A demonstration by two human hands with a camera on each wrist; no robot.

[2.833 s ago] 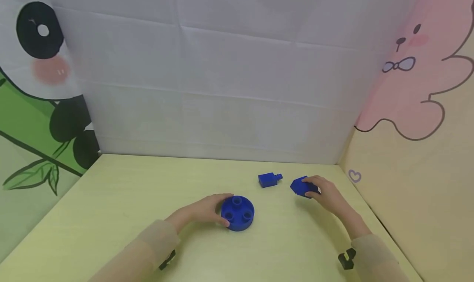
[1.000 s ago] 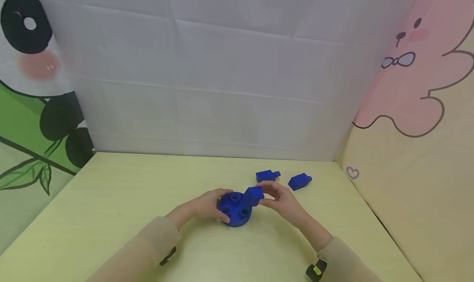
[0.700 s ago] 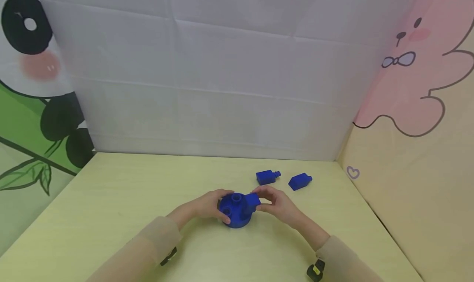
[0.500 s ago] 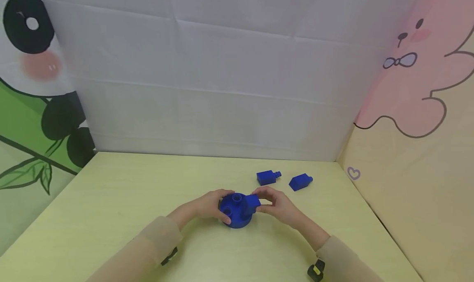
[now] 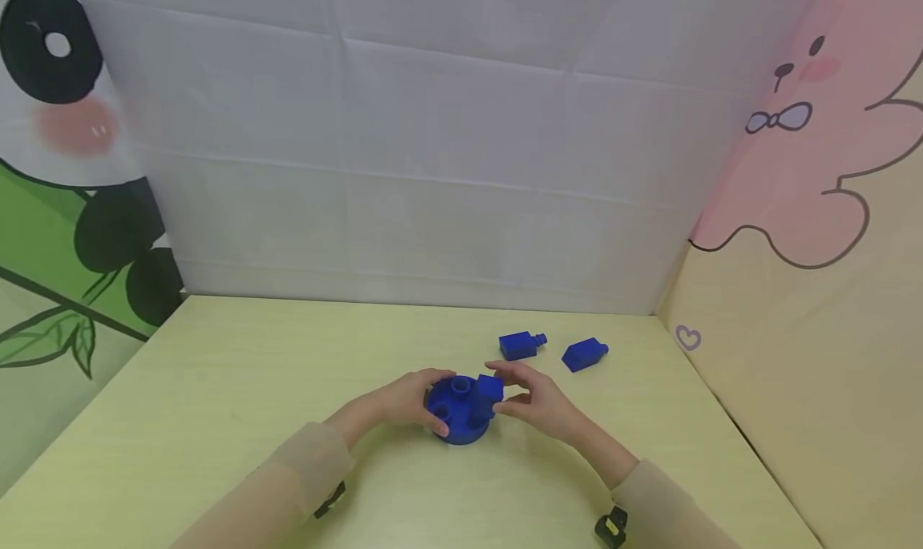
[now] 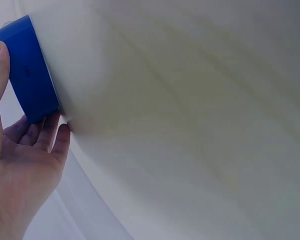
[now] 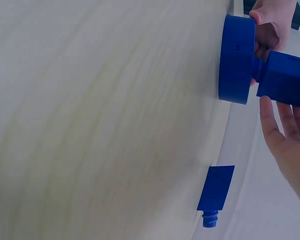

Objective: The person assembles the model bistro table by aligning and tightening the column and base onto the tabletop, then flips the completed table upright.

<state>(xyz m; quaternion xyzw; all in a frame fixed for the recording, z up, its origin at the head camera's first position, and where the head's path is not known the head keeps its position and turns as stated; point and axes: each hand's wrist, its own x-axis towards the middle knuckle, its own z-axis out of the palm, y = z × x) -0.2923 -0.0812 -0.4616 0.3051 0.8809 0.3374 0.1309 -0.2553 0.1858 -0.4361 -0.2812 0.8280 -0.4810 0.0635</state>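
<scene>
Beige sleeve (image 5: 292, 473) cloth leads at far left to the left hand (image 5: 406, 399), which grips the round blue base (image 5: 462, 432) from nine o'clock. That base sits near the middle of the table (image 5: 303, 357), uncovered sockets (image 5: 460, 385) at twelve and about eight. On its three o'clock side stands a blue block (image 5: 491, 387). One loose block (image 5: 517, 345) lies between one and two o'clock from the base. Next, the right hand (image 5: 535, 399) pinches the standing block from three o'clock; farther right, a second loose block (image 5: 583, 355) lies toward two.

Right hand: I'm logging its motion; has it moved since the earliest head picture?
Yes: the right hand has moved left, away from the purple heart and toward the round blue base.
</scene>
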